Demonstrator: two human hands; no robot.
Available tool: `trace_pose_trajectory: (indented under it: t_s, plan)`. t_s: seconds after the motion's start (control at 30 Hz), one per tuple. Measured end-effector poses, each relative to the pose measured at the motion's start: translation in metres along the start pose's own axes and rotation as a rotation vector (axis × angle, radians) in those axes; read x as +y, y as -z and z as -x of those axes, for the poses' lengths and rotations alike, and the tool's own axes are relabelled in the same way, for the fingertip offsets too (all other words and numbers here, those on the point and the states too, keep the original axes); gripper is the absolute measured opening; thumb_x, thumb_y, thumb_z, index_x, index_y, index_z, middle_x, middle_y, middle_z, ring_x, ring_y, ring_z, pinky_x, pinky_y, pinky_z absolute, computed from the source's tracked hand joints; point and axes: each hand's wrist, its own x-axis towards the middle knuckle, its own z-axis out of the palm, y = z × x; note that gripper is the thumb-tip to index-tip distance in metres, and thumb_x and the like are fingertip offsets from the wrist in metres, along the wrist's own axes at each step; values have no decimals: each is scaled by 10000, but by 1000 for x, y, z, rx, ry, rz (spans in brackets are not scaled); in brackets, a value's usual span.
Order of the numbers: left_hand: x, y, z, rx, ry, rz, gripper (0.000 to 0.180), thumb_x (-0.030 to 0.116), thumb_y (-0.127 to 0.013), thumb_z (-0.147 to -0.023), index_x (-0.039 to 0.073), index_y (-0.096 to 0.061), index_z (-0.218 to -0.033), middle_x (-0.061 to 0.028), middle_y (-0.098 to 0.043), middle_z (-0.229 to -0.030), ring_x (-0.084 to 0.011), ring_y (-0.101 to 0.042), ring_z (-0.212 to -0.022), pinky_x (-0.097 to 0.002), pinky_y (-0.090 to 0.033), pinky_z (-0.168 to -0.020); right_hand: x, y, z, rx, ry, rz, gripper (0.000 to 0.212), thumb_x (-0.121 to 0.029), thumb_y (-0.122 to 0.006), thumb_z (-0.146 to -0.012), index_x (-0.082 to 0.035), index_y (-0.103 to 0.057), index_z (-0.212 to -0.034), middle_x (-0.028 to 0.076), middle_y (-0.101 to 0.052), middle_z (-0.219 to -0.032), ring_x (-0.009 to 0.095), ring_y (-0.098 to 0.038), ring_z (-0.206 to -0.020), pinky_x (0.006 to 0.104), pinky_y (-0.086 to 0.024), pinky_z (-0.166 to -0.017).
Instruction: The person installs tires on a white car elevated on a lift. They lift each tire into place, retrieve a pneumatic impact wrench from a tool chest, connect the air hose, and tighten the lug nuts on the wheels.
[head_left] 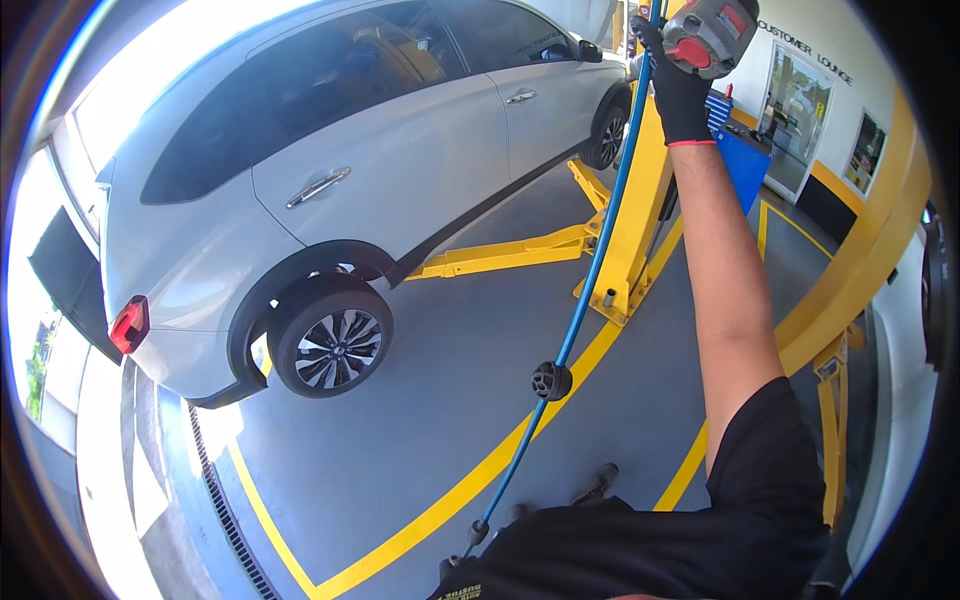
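My right arm reaches up and forward on the right side of the view. At its end my right hand (684, 98), in a black glove with a red cuff edge, is closed at a grey-and-red impact wrench (722, 38), whose top is cut off by the frame. Some of the gloved fingers lie against a blue hose (600, 250), so part of the grip is hidden. That hose runs from the top edge down past a black ball stopper (551, 381) to a dark fitting (478, 532) beside my body. My left hand is out of view.
A white car (400, 160) stands on the left, its rear wheel (335, 338) facing me. Yellow lift arms (500, 253) reach toward its underside from a yellow post (635, 220). Behind the post is a blue tool cabinet (742, 165). A drain grate (215, 490) crosses the floor.
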Motion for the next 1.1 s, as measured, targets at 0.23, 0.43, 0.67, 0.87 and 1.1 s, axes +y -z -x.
trace_pose_trajectory:
  t_s: [0.23,0.43,0.67,0.87,1.1]
  plan:
    - [-22,171,-26,276,-198,84,274,142,-696,-942,4,-628,-714,-89,-615,-585,-206,-632,-498,-393,-496,-465,-79,75,151,-265,-545,-294,347,-120,-798,-914,-7,-648,-1205,44,-692,-951,133,-693,-860,289,-563,-755]
    - [217,168,-53,24,-737,571,420,295,-579,-1065,170,-450,-685,5,-362,-553,-168,-429,-499,-446,-549,-630,-183,286,271,-297,-612,34,376,-160,-784,-937,-45,-611,-1250,68,-669,-1026,165,-645,-899,328,-544,-762]
    - [487,-72,160,-622,-1706,-162,426,306,-482,-1124,-73,-668,-1177,-171,-725,-1113,-253,-738,-1016,-357,-635,-787,-420,447,338,103,-1608,-1048,371,-412,-672,-1003,-63,-575,-920,34,-538,-745,117,-602,-690,257,-495,-551]
    - [571,-271,379,-1138,-1764,-47,510,337,-406,-1123,34,-463,-1529,-228,-589,-1422,-325,-661,-1238,-441,-578,-1004,-608,506,391,444,-1465,-861,359,-235,-650,-1034,-44,-593,-1332,99,-692,-1138,189,-702,-980,330,-617,-815]
    - [721,-380,491,-1375,-1602,-193,334,283,-601,-1034,-13,-563,-1185,-110,-621,-902,-206,-606,-761,-308,-508,-697,-742,503,454,55,-1133,96,471,-196,-780,-939,-47,-607,-1351,88,-698,-1213,183,-684,-1085,348,-559,-949]
